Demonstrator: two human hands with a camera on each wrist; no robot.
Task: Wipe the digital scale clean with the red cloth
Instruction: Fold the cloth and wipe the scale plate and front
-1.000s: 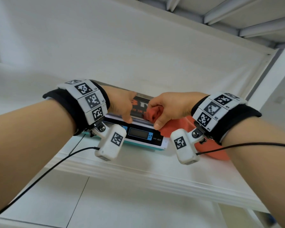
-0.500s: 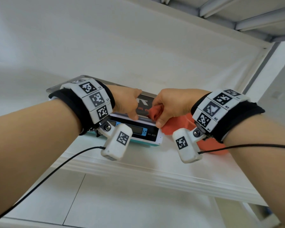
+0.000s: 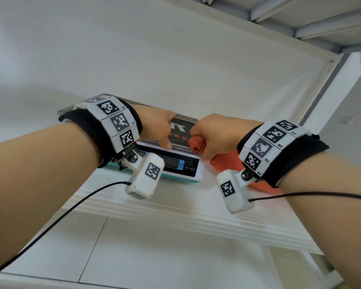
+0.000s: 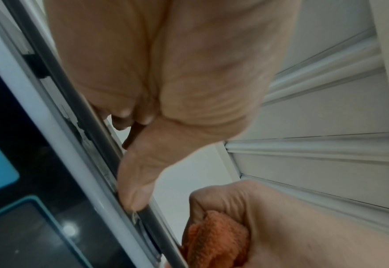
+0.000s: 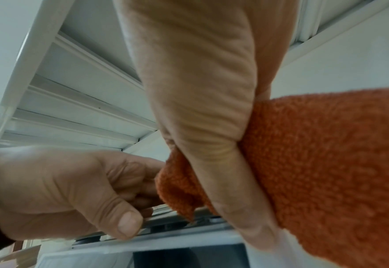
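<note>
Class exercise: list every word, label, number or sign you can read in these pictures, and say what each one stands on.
"HY-822": white print on the black front panel of the digital scale.
Red characters on the scale's steel platter, between the left hand and the right hand gripping the red cloth: partly hidden, unreadable.
Blue key beside the display: too small.
Small codes beside the wristband markers: too small.

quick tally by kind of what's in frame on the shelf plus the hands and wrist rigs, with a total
Digital scale: 1
Red cloth: 1
Hands: 2, the left hand gripping the scale's platter edge, the right hand gripping the cloth
Wrist cameras: 2, one under the left wrist, one under the right
Total: 6
</note>
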